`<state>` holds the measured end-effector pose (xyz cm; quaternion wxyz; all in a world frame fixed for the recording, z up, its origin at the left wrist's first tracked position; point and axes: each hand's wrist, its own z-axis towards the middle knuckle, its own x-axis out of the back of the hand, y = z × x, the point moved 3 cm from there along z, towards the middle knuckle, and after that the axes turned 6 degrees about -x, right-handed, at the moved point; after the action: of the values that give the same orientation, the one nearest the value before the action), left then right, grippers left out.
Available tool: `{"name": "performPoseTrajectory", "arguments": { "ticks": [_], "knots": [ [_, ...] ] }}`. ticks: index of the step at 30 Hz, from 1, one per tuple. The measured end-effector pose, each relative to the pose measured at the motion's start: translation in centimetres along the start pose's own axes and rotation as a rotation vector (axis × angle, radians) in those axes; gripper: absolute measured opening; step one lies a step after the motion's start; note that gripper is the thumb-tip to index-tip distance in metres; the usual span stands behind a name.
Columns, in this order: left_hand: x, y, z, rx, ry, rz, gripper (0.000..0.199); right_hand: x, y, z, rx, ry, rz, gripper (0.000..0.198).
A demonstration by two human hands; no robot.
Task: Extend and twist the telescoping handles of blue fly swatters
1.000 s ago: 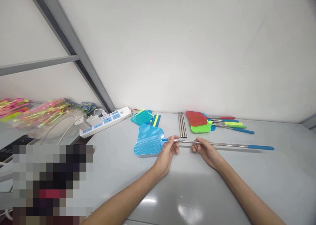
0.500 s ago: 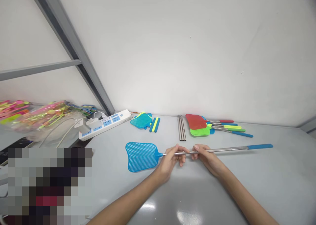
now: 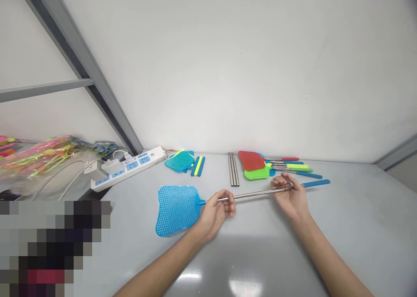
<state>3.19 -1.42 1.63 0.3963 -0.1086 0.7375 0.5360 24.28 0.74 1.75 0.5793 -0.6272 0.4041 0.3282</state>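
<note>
A blue fly swatter [image 3: 178, 209] with a telescopic metal rod and a blue grip is held across in front of me, its mesh head at the left. My left hand [image 3: 217, 212] is closed round the rod close to the head. Farther right, my right hand [image 3: 291, 197] is closed on the rod just before the blue grip [image 3: 316, 183], fingers curled upward. Behind it lies a pile of finished-looking swatters, with a red head [image 3: 252, 160] over a green head [image 3: 256, 174] and several coloured grips pointing right.
Metal rods [image 3: 233, 170] lie beside the pile. Blue and yellow grips [image 3: 197, 166] sit near stacked swatter heads [image 3: 180, 161]. A power strip [image 3: 130, 168] with plugs and bagged colourful items [image 3: 48, 160] are at the left. A wall [image 3: 241, 71] stands behind the table.
My right hand has slid right along the rod to near the blue grip. The swatter looks shorter, its grip end nearer and raised. The whole view has shifted slightly.
</note>
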Motion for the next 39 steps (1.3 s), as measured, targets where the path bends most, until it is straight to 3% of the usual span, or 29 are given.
{"name": "performPoseTrajectory", "arguments": {
  "ticks": [6, 13, 18, 24, 32, 39],
  "knots": [
    [-0.3, -0.6, -0.3, 0.058, -0.049, -0.009, 0.029, 0.8, -1.2, -0.4, -0.083, -0.047, 0.144, 0.010],
    [-0.3, -1.1, -0.4, 0.139, -0.013, -0.207, 0.020, 1.0, -0.9, -0.4, -0.089, -0.042, 0.124, 0.011],
    [-0.6, -1.2, -0.7, 0.198, 0.005, -0.299, 0.018, 0.6, -0.6, -0.9, -0.103, -0.088, 0.243, 0.014],
    [-1.5, -1.1, -1.4, 0.172, 0.011, -0.348, 0.027, 0.0, -0.2, -1.4, -0.116, -0.105, 0.328, 0.015],
    [-1.3, -0.1, -1.5, 0.043, 0.018, -0.231, 0.030, 0.0, 1.2, -1.5, -0.179, -0.047, 0.354, 0.017],
    [-1.0, -0.6, -1.4, 0.046, 0.021, -0.187, 0.031, 0.5, 1.0, -1.4, -0.181, -0.017, 0.361, 0.017]
  ]
}}
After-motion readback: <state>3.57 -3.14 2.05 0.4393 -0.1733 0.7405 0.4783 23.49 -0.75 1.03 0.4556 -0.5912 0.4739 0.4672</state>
